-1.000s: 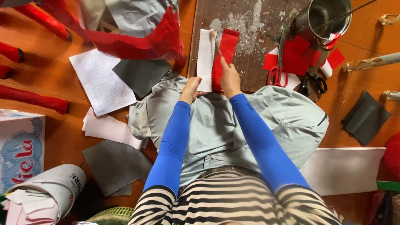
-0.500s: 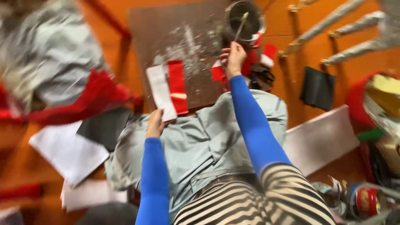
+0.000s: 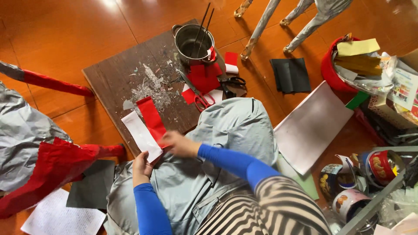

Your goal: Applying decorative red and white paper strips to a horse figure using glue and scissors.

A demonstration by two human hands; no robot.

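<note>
A red paper strip (image 3: 151, 118) and a white paper strip (image 3: 139, 135) lie side by side on a dark wooden board (image 3: 113, 82). My left hand (image 3: 142, 166) grips the near end of the white strip. My right hand (image 3: 179, 144), blurred, rests on the near end of the red strip. Both arms wear blue sleeves over a pale grey-blue garment (image 3: 226, 130) on my lap.
On the board stand a metal pot (image 3: 193, 42) with sticks, red-handled scissors (image 3: 198, 93), black scissors (image 3: 230, 82) and red paper scraps (image 3: 204, 76). A white sheet (image 3: 311, 128), black paper (image 3: 291, 75), red bucket (image 3: 334, 74), tins (image 3: 348, 191) sit right; grey and red crumpled paper (image 3: 30, 148) left.
The view swung from left to right. My right hand came back from the pot and scraps to the red strip; my left hand stays on the white strip.
</note>
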